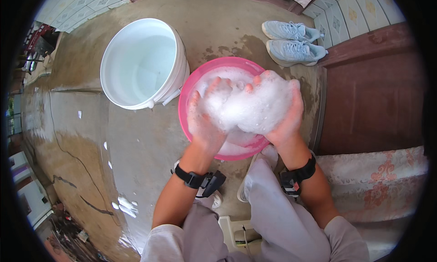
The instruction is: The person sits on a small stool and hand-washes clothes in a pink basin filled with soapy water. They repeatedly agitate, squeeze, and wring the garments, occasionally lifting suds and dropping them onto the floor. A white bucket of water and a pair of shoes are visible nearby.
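A thick white mass of soap foam (256, 105) is held up over a pink plastic basin (185, 101) in both my hands. My left hand (206, 130) cups its left side, fingers partly buried in suds. On the other side my right hand (290, 118) supports the foam from below, with some fingertips showing through at the top. Whether a cloth or other item lies inside the foam cannot be seen. More suds and soapy water fill the basin below. Each wrist wears a black strap with a small device.
A white plastic bucket (181, 62) with clear water stands left of the basin. Pale blue sneakers (293, 52) sit at the upper right, beside a brown door (368, 105). A patterned curtain (379, 180) hangs at the right. Wet patches mark the concrete floor (136, 146).
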Available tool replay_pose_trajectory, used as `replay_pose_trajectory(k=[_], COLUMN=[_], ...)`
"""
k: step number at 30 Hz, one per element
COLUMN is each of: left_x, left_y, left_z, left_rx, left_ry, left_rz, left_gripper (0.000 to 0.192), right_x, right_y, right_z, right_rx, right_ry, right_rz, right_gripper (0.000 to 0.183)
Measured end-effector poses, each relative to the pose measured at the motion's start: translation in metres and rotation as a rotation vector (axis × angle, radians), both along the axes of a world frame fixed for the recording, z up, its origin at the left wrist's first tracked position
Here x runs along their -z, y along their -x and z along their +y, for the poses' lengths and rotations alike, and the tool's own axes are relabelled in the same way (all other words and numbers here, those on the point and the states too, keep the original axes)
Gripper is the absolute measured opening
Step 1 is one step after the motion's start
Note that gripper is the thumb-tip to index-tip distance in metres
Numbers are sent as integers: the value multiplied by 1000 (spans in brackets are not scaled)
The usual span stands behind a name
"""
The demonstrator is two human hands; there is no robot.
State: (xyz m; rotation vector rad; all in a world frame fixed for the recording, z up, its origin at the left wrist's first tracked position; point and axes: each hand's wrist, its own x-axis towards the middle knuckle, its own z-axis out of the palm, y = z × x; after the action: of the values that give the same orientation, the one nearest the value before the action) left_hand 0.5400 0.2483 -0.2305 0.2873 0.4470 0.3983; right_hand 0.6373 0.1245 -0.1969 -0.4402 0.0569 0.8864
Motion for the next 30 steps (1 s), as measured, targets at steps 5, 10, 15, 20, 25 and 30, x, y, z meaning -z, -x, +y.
replay_pose_trajectory(k=[5, 10, 15, 20, 25, 30], left_x=[23, 23, 18, 1, 6, 10], left_y=[2, -1, 2, -5, 7, 1], left_z=[-21, -22, -18, -21, -13, -18], left_rx=[191, 266, 279, 303, 300, 306], left_ry=[431, 712, 685, 699, 793, 853], left_rz=[-129, -392, -330, -319, -387, -469], left_gripper=[71, 68, 73, 75, 75, 69], right_x=[-9, -21, -35, -39, -104, -120], right_y=[-2, 22, 17, 10, 1, 8], right_z=[13, 27, 2, -48, -64, -60], right_rx=[30, 158, 456, 326, 607, 643], right_ry=[159, 685, 961, 1129, 888, 723], right_rz=[-231, -310, -2428, -2088, -1503, -1005], right_gripper=[43, 39, 55, 55, 54, 52])
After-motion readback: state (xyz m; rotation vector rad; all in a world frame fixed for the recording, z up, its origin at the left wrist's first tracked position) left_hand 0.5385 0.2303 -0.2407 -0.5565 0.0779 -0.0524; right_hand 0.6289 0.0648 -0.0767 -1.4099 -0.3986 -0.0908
